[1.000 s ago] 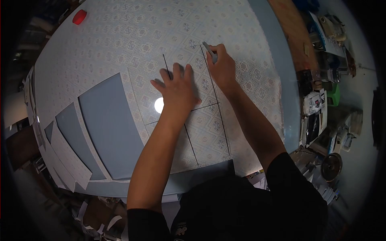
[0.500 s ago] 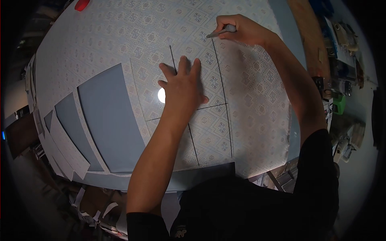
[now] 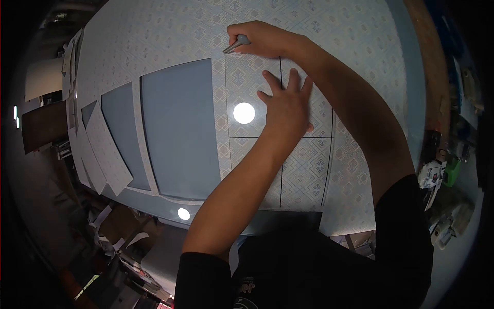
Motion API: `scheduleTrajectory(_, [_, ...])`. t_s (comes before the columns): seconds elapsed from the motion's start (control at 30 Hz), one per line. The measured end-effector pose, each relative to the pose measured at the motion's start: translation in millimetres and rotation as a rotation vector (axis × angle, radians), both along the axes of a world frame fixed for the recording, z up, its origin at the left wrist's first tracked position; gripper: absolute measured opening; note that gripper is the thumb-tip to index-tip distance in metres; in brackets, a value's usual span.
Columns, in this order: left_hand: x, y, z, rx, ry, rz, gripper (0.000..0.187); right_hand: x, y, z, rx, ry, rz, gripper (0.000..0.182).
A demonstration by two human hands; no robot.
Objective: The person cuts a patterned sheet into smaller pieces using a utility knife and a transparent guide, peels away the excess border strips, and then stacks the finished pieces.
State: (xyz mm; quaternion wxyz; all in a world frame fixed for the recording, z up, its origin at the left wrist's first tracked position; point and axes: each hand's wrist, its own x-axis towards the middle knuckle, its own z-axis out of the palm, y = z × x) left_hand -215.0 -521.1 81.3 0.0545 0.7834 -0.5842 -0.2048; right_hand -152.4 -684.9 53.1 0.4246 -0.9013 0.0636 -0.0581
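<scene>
My left hand lies flat with spread fingers on a pale patterned sheet, just right of a bright round reflection. Closed around a small grey knife, my right hand is farther up the sheet. The knife's tip points down and left, at the top end of a thin straight line running down the sheet. Straight dark lines, lengthwise and crosswise, run around and under my left hand. My right forearm passes above and to the right of the left hand's fingers.
Left of my hands, rectangular openings in the sheet show a blue-grey surface beneath. Cut strips lie askew at the left. A dark flat strip lies at the near edge. A green object sits among clutter at right.
My right hand has carried the knife leftward, from the top of the right dark line to the top of the thin left line. My left hand stays flat. The camera view has shifted.
</scene>
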Motion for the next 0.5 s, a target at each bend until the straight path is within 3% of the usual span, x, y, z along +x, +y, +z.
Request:
scheduleTrajectory(0.27, [0,8,-2,-0.058,0.014,0.007,0.105,-8,11,-24,0.108,-0.101,-0.09,0.02])
scheduleTrajectory(0.3, [0,12,-5,-0.07,0.008,0.011,0.105,-14,13,-21,0.16,-0.127,-0.211,0.02])
scheduleTrajectory(0.37, [-3,25,-19,-0.289,-0.064,0.007,0.079,-35,13,-12,0.196,-0.163,-0.326,0.019])
scheduleTrajectory(0.4, [-5,35,-26,-0.305,-0.069,0.01,0.079,-53,12,-6,0.26,-0.225,-0.405,0.019])
scheduleTrajectory(0.47, [-13,60,-33,-0.34,0.128,0.0,0.054,-99,15,7,0.314,-0.283,-0.484,0.018])
scheduleTrajectory(0.5, [-16,72,-29,-0.346,0.141,0.002,0.054,-129,19,14,0.248,-0.25,-0.506,0.017])
